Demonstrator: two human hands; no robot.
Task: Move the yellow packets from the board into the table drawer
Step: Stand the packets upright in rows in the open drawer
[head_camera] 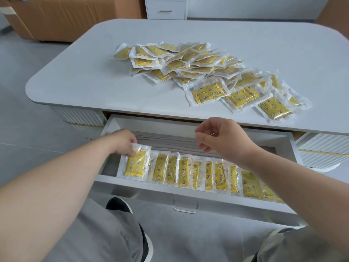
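Left grip (123, 142) pinching yellow packet (135, 164) in drawer (143, 190), right grip (224, 138) loosely curled

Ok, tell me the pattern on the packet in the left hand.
The packet is yellow with stars and moons, clear wrapper; head view.

Soft, even light is filling the scene, leaving only a faint shadow under the desk (90, 82) edge. Wide-angle distortion is bowing the desk's outline, and the packets (206, 92) are glinting slightly.
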